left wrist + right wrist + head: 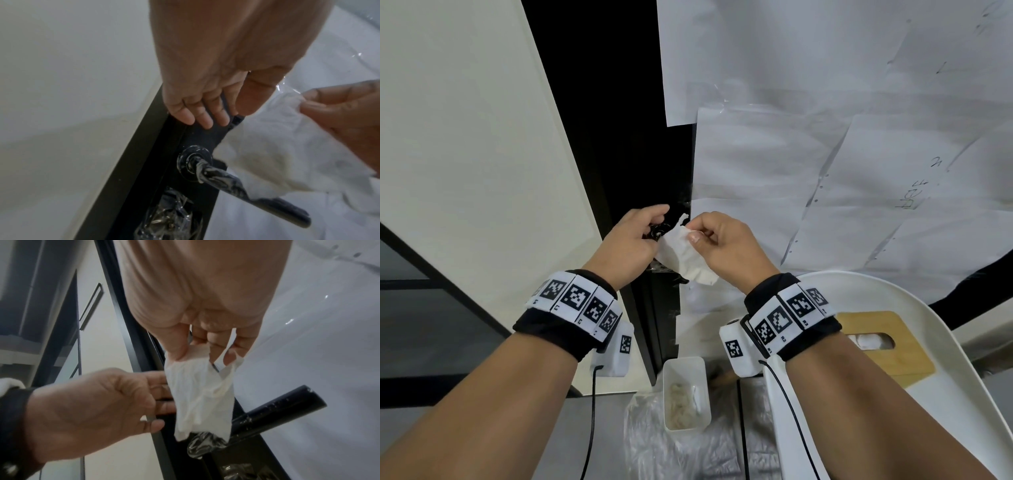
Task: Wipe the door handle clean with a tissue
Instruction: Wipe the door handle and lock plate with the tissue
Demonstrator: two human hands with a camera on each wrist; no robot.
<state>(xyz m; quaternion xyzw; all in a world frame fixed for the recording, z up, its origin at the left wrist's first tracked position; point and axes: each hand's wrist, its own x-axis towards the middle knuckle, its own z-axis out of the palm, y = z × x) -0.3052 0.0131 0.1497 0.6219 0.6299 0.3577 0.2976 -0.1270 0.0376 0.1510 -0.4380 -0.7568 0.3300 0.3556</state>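
Observation:
The black lever door handle [236,183] is smeared with white streaks near its round rose [194,162]; its clean outer end [287,407] sticks out to the right. My right hand [695,236] pinches the top of a crumpled white tissue [681,257] between thumb and fingers. The tissue [201,394] hangs over the handle's inner part and hides most of the handle in the head view. My left hand [657,222] holds nothing. Its fingers [201,116] lie nearly straight on the black door stile just above the rose, beside the tissue's left edge.
White paper sheets [825,137] cover the door to the right of the handle. A pale wall [465,137] lies left. Below stand a small white bin [685,394] on plastic film [671,445] and a white chair [945,342] bearing a wooden-lidded tissue box [883,363].

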